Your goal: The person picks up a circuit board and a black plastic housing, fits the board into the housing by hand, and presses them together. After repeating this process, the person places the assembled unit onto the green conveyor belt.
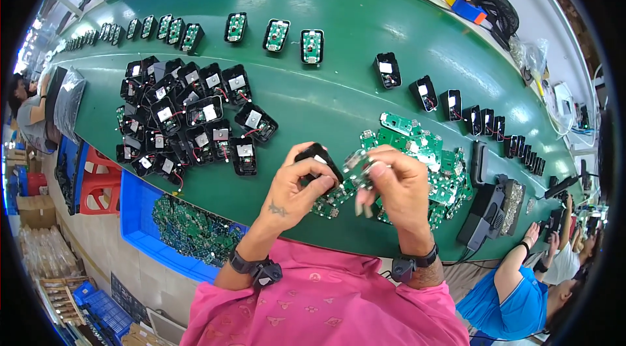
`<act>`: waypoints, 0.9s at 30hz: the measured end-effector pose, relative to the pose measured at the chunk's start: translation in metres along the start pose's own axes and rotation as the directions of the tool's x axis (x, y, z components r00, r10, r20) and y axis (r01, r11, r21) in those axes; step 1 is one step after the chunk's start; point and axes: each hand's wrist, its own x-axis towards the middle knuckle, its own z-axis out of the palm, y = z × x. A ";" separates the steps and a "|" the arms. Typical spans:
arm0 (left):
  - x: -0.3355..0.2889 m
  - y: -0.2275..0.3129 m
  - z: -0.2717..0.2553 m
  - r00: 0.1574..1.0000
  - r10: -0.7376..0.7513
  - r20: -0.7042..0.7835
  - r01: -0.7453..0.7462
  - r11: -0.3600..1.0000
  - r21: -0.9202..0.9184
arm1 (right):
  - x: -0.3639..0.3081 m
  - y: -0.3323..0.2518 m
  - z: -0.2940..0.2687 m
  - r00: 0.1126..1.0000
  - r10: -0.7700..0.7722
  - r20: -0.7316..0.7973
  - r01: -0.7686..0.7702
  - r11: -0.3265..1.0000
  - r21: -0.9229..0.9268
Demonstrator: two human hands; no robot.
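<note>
My left hand is closed around a small black plastic case, tilted, with a white patch inside. Close by on its right, my right hand pinches a small green circuit board, partly blurred. The case and board are nearly together; whether they touch is hard to see. Beneath and beyond my right hand spreads a heap of green circuit boards. To the left lies a pile of open black cases with white or grey blocks and red wires inside.
Along the green table runs a far row of cases with boards, then cases without visible boards at right. Black equipment stands right. A blue bin of boards sits below the left edge. Another person works at right.
</note>
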 end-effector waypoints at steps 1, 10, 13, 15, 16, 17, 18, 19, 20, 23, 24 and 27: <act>0.000 -0.001 0.000 0.997 0.069 -0.045 -0.067 0.997 0.036 | 0.000 -0.001 -0.003 1.000 0.000 0.003 0.000 1.000 0.000; 0.001 0.000 0.002 0.995 0.066 -0.072 -0.063 0.997 0.038 | 0.001 0.001 -0.004 0.983 0.105 0.152 -0.081 0.984 -0.158; 0.000 0.000 0.005 0.996 0.067 -0.053 -0.065 0.997 0.044 | 0.002 0.006 -0.003 0.990 0.101 0.099 -0.095 0.994 -0.062; -0.001 0.000 0.007 0.996 0.065 -0.061 -0.065 0.998 -0.006 | 0.002 0.006 -0.003 0.993 0.097 0.071 -0.095 0.995 -0.026; -0.001 -0.001 0.006 0.997 0.048 -0.062 -0.047 0.999 0.015 | 0.002 0.006 -0.004 0.992 0.101 0.078 -0.099 0.995 -0.034; -0.001 -0.002 0.006 0.998 0.030 -0.063 -0.028 0.999 0.037 | 0.001 0.007 -0.004 0.991 0.106 0.083 -0.103 0.994 -0.041; -0.002 -0.003 0.005 0.998 0.030 -0.063 -0.028 0.999 0.038 | 0.002 0.008 -0.004 0.991 0.106 0.083 -0.103 0.994 -0.040; -0.001 -0.004 0.004 0.998 0.066 -0.018 -0.065 0.995 0.070 | 0.003 0.010 -0.004 0.993 0.080 0.084 -0.072 0.993 -0.096; 0.000 -0.002 0.004 0.994 0.101 0.030 -0.104 0.990 0.099 | 0.004 0.012 -0.005 0.995 0.053 0.085 -0.040 0.988 -0.152; -0.003 0.016 0.020 0.993 0.091 -0.080 -0.096 0.993 -0.066 | 0.006 0.018 -0.011 0.995 0.027 0.092 -0.014 0.991 -0.135; -0.004 0.018 0.018 0.999 0.021 -0.040 -0.026 0.991 -0.133 | 0.006 0.019 -0.010 0.995 0.026 0.092 -0.014 0.991 -0.134; -0.001 0.008 0.015 0.999 0.024 -0.033 -0.025 0.999 -0.029 | 0.004 0.019 -0.004 0.987 0.158 0.013 -0.158 0.987 -0.002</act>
